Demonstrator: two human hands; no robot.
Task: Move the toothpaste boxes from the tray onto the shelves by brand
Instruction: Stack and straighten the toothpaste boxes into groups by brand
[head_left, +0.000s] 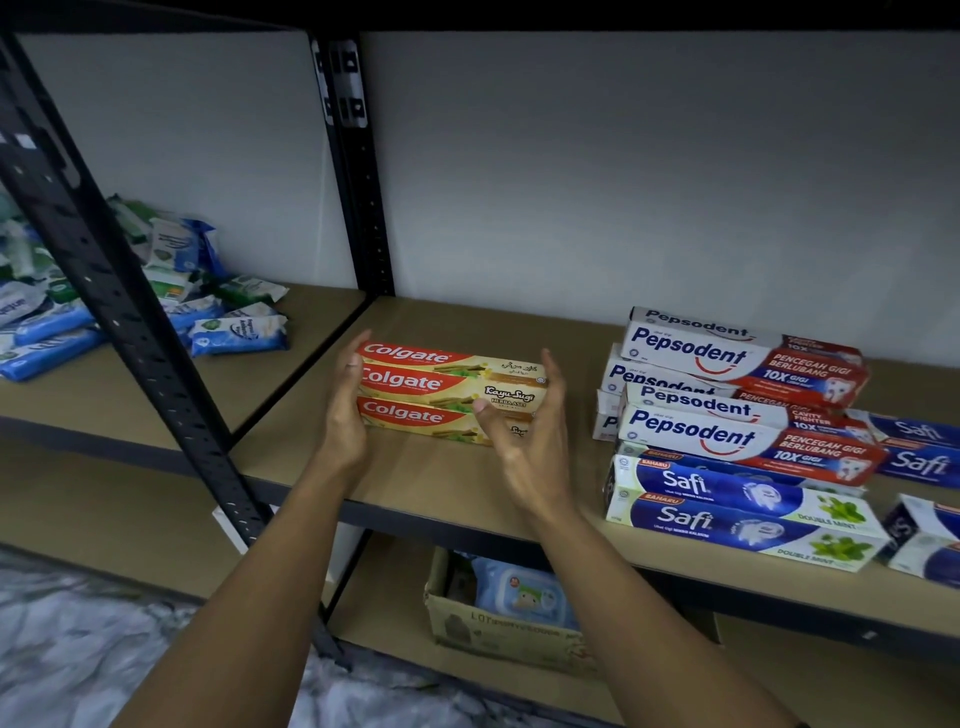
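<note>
Colgate stack: red-and-gold cardboard Colgate toothpaste boxes, flat on the brown board shelf; exact count unclear, likely two or three.
Left hand: flat against the stack's left end, fingers straight, grasping nothing.
Right hand: at the stack's right end, fingers loosely spread and unclenched; contact cannot be confirmed.
Pepsodent pile: white-and-red cartons, right of the stack, well apart.
Safi boxes: blue-and-white cartons, right of the stack, nearer the front edge.
Pouches: blue-and-white soft packs, left of the stack.
</note>
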